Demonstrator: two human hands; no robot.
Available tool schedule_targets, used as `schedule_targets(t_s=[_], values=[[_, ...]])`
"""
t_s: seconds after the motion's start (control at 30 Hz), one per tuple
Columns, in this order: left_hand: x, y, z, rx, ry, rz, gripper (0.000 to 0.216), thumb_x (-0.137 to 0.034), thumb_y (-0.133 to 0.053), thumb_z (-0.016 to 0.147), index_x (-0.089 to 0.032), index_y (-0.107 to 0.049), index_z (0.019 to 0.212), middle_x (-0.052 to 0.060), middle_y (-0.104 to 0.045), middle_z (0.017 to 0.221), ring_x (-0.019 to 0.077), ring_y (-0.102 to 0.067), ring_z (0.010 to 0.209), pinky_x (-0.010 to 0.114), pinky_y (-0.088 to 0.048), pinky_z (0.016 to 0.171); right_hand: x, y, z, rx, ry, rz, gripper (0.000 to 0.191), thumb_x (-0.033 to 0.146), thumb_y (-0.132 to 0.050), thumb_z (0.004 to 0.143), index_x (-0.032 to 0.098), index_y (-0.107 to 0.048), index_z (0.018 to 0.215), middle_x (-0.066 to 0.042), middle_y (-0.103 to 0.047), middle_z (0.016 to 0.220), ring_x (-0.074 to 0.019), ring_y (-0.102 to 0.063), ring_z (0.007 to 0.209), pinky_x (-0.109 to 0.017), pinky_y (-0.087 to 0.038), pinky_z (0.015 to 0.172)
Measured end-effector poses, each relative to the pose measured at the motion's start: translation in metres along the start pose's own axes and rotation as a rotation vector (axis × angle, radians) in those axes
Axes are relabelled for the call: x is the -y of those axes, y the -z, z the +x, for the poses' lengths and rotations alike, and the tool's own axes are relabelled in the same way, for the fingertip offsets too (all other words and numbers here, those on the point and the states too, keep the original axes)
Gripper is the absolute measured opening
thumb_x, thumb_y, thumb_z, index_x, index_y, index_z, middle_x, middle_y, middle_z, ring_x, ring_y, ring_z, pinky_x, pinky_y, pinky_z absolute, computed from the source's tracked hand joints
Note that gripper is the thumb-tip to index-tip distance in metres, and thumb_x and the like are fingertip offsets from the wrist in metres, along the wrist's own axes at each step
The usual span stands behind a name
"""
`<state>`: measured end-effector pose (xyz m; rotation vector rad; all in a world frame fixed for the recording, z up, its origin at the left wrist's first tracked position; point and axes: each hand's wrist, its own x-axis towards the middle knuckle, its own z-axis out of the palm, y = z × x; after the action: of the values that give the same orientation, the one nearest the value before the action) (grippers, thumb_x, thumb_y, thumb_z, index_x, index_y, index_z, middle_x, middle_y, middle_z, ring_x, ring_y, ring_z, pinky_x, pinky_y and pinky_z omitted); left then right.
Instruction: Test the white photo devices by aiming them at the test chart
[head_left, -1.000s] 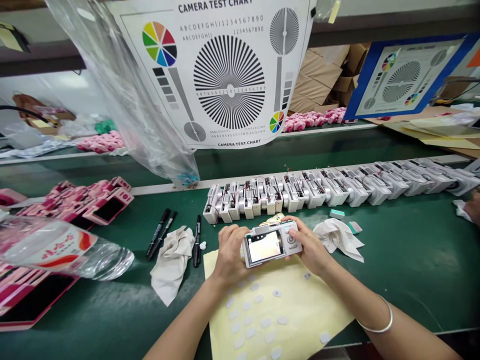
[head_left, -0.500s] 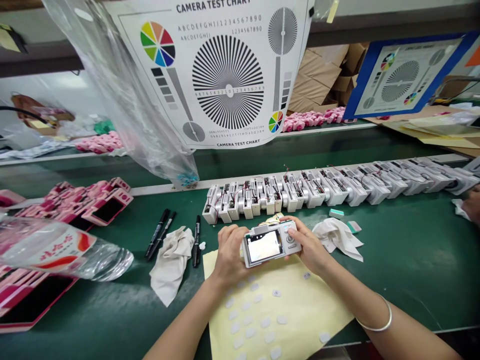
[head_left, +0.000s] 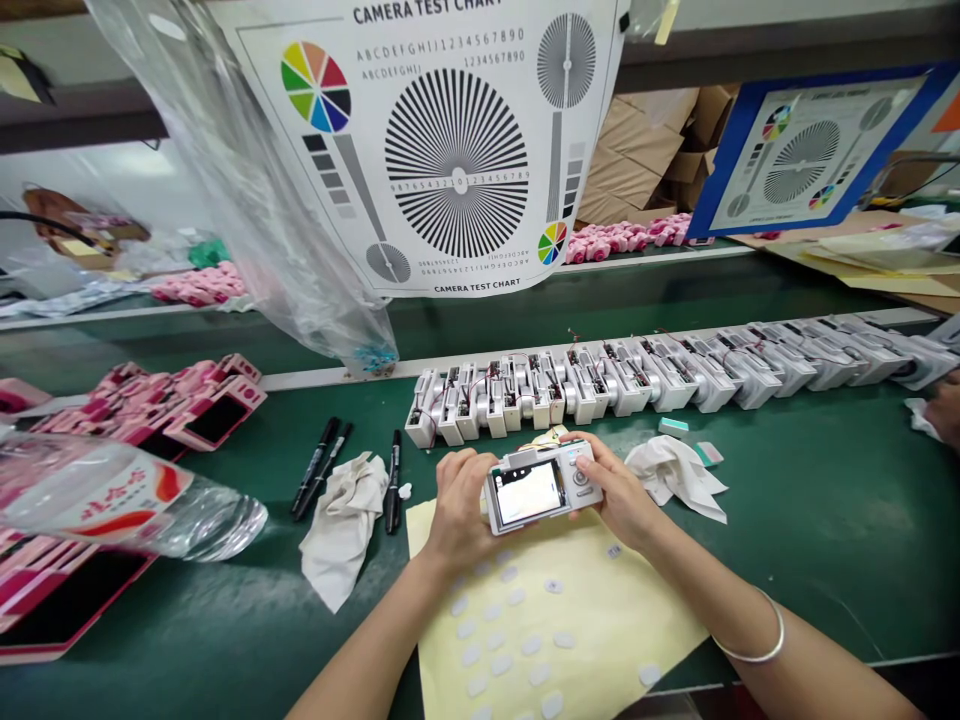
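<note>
A silver digital camera [head_left: 541,488] is held between my two hands, its lit screen facing me. My left hand [head_left: 461,510] is closed around the camera's left end. My right hand [head_left: 611,490] grips the right end, with the thumb on the buttons beside the screen. Under the hands lies a yellow sheet [head_left: 600,620] dotted with several small whitish pieces. Just beyond the camera, a long row of opened silver camera bodies [head_left: 547,390] with exposed wires runs to the right.
A camera test chart [head_left: 457,150] hangs ahead. Pink cameras [head_left: 214,415] and a water bottle [head_left: 150,500] occupy the left. Black markers [head_left: 393,482] and a white cloth [head_left: 345,525] lie left of the sheet; another cloth [head_left: 675,470] lies right. Another person's hand [head_left: 946,405] shows at the right edge.
</note>
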<state>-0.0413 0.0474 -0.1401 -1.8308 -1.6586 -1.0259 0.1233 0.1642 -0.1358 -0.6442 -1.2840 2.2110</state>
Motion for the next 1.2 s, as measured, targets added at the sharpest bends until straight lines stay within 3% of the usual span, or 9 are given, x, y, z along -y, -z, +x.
schedule_targets(t_s=[0.47,0.87,1.07,1.2], values=[[0.001,0.000,0.000,0.014,0.004,0.024,0.049,-0.047,-0.062,0.070,-0.018,-0.045,0.106,0.008,-0.059,0.086,0.0248,-0.052,0.083,0.036,-0.040,0.076,-0.001,0.001,0.000,0.007,0.003,-0.005,0.037,0.039,-0.065,0.069,0.026,-0.051,0.101,-0.002,-0.060,0.092,-0.0138,-0.060,0.064,-0.021,-0.050,0.040],[-0.002,0.001,0.000,-0.051,-0.024,-0.006,0.052,-0.050,-0.060,0.073,-0.016,-0.043,0.109,0.008,-0.057,0.087,0.0241,-0.050,0.084,0.036,-0.040,0.075,0.000,0.000,-0.001,0.019,0.003,0.058,0.036,0.036,-0.067,0.069,0.025,-0.053,0.100,-0.001,-0.062,0.088,-0.0136,-0.061,0.062,-0.020,-0.050,0.038],[-0.013,0.005,0.000,-0.179,-0.101,-0.061,0.072,-0.064,-0.058,0.069,-0.014,-0.039,0.117,0.009,-0.052,0.089,0.0238,-0.050,0.082,0.039,-0.042,0.075,-0.010,-0.003,0.004,0.024,-0.198,0.279,0.030,0.030,-0.064,0.068,0.018,-0.058,0.095,0.000,-0.063,0.066,-0.0099,-0.053,0.043,-0.015,-0.038,0.026],[-0.018,0.008,0.003,-0.201,-0.157,-0.071,0.069,-0.067,-0.052,0.071,-0.011,-0.043,0.110,0.007,-0.051,0.082,0.0224,-0.049,0.076,0.039,-0.042,0.071,-0.017,-0.003,0.008,0.038,-0.265,0.310,0.027,0.028,-0.062,0.067,0.015,-0.060,0.091,0.000,-0.062,0.060,-0.0063,-0.044,0.032,-0.014,-0.030,0.023]])
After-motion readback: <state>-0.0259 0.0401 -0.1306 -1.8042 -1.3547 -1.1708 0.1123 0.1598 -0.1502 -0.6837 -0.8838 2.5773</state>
